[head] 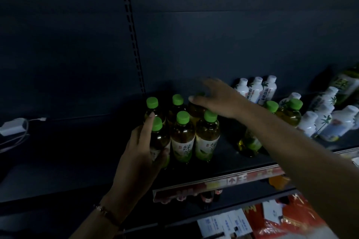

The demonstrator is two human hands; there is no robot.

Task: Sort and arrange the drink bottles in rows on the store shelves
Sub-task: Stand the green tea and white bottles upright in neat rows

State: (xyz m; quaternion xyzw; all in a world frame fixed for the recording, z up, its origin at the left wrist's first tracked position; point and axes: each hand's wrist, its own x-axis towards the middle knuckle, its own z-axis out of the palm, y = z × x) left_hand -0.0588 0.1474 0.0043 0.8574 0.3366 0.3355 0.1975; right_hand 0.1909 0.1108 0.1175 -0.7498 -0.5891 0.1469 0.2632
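— What is seen nearest the camera?
— The left hand (142, 147), with a bracelet (106, 213) on the wrist, is wrapped around the front-left green tea bottle (159, 141) on the dark shelf (223, 161).
— And the other hand?
— The right hand (217, 99) is laid open and flat, fingers spread, over a back-row bottle (195, 109); nothing is gripped by it.
— Where are the bottles placed?
— Six green-capped bottles are stood in two rows; white bottles (256, 89) are grouped to the right, some lying down.
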